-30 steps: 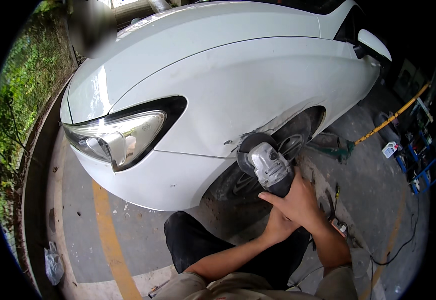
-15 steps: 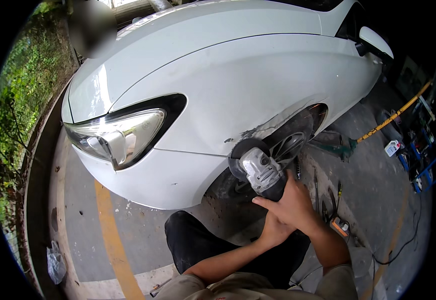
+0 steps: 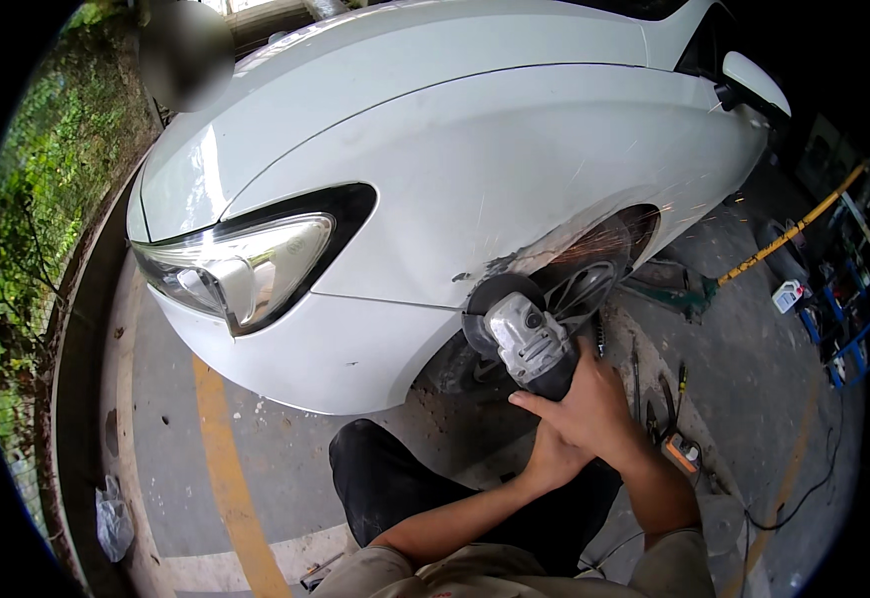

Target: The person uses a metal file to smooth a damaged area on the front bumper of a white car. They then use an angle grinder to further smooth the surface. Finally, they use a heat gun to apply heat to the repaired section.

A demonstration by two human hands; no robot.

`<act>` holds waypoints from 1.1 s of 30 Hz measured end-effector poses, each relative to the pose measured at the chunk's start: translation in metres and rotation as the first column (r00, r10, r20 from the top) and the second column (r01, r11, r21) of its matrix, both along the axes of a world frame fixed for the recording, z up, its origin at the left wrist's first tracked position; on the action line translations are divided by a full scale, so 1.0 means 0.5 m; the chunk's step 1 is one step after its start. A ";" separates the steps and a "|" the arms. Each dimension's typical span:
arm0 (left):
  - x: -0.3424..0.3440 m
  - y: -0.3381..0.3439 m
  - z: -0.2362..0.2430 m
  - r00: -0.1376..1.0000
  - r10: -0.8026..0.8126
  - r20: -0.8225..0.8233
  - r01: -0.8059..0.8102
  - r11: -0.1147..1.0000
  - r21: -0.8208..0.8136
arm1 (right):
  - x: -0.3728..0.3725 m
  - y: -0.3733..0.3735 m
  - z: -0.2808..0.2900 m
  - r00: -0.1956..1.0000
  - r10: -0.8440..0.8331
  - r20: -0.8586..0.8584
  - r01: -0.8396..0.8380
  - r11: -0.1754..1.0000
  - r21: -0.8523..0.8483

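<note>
An angle grinder (image 3: 525,334) with a grey metal head and a dark body is held at the front wheel arch of a white car (image 3: 425,189). My right hand (image 3: 594,409) wraps round its dark body, thumb stretched along the near side. Just below, my left hand (image 3: 558,458) is closed round the rear of the tool, its fingers partly hidden. The round disc (image 3: 500,291) meets the scraped, dark-edged lip of the arch (image 3: 535,257). Orange sparks (image 3: 644,227) fly off to the right, across the wheel (image 3: 582,289) and the fender.
A green floor jack (image 3: 689,294) with a yellow handle (image 3: 789,239) stands beyond the wheel. Hand tools and an orange power strip (image 3: 682,451) lie on the floor at the right, beside a black cable (image 3: 804,508). Further off are a white jug (image 3: 787,295) and a blue rack (image 3: 844,329).
Sparks now spray from the disc toward the right, where none showed before. Both hands keep the same hold on the grinder. The whole view has shifted slightly.
</note>
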State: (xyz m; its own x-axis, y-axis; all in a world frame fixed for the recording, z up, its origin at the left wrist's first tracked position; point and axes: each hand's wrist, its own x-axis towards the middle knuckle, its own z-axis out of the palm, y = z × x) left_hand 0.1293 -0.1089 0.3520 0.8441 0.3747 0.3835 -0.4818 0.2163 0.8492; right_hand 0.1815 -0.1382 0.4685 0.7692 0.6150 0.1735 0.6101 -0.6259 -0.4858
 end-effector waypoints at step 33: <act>-0.028 0.017 -0.006 0.998 0.004 -0.063 0.001 0.997 0.078 | -0.014 0.001 -0.019 0.999 0.033 -0.027 -0.030 0.996 0.082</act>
